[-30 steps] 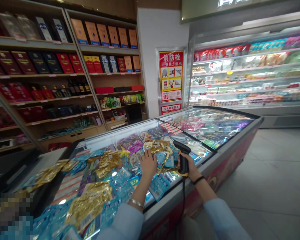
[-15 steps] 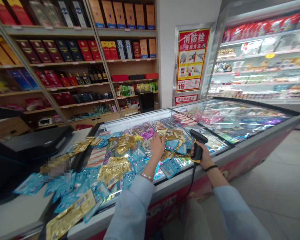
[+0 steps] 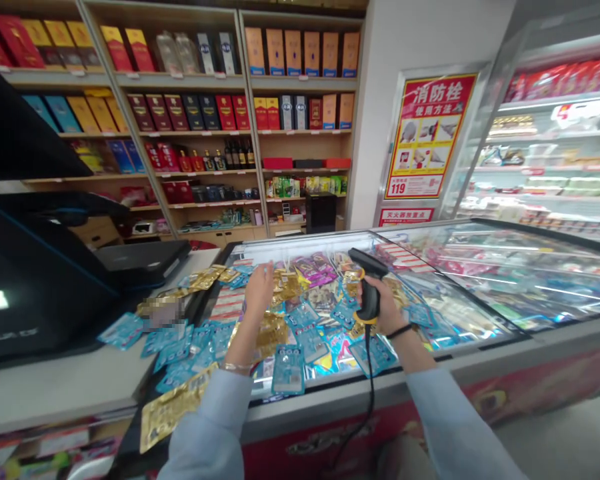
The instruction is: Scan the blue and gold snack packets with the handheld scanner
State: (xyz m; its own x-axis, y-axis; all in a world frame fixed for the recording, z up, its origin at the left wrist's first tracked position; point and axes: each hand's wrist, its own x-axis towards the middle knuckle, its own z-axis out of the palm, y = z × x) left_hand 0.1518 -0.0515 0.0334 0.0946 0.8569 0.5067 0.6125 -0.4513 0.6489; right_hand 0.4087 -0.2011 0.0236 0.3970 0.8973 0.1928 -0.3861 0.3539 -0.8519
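Several blue and gold snack packets [image 3: 285, 320] lie spread over the glass lid of a chest freezer [image 3: 430, 380]. My left hand [image 3: 259, 288] hovers above the gold packets with its fingers stretched out and apart, holding nothing. My right hand [image 3: 380, 308] is closed round the handle of a black barcode scanner [image 3: 367, 287], whose head points left over the packets. The scanner's cable [image 3: 367, 393] hangs down over the freezer's front edge. Both arms wear light blue sleeves.
A black till screen [image 3: 35, 267] stands on the white counter [image 3: 55, 387] at the left. Wooden shelves [image 3: 205, 133] with boxed goods fill the back wall. An open chiller [image 3: 555, 140] is at the right, beside a red fire-hydrant poster [image 3: 425, 133].
The view has swung left, bringing the till screen in. My left hand has lifted off the packets and moved left. The scanner stays in my right hand.
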